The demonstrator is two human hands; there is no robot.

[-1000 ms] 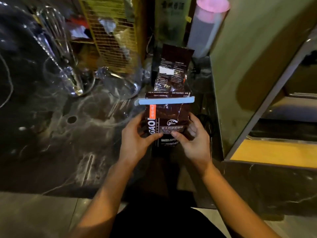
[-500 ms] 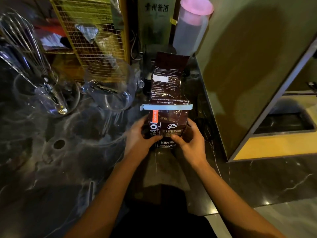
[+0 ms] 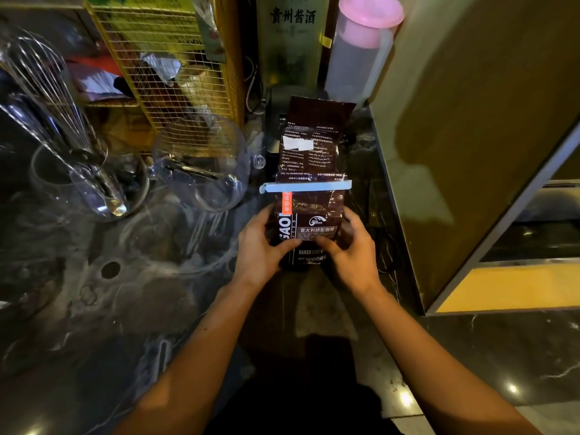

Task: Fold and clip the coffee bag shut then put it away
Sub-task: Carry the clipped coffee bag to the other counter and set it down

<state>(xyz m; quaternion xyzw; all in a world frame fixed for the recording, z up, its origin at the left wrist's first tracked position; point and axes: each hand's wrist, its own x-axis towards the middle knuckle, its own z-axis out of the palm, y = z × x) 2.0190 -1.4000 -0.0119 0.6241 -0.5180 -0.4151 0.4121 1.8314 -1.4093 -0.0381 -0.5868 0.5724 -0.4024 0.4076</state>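
A dark brown coffee bag (image 3: 309,211) stands upright on the dark marble counter (image 3: 131,296), near the back right corner. A light blue clip (image 3: 306,186) is clamped across it about halfway up, and the bag's flattened upper part (image 3: 314,142) rises behind the clip. My left hand (image 3: 260,246) grips the bag's lower left side, thumb on its front. My right hand (image 3: 348,249) grips the lower right side the same way.
A clear glass pitcher (image 3: 204,164) and a glass holding a wire whisk (image 3: 78,171) stand to the left. A yellow wire rack (image 3: 169,67), a labelled box (image 3: 290,39) and a pink-lidded container (image 3: 361,51) line the back. A tall panel (image 3: 464,127) closes off the right.
Both hands have carried the clipped bag a little farther back on the counter toward the rear corner, and my view has tilted with it. The grip is the same.
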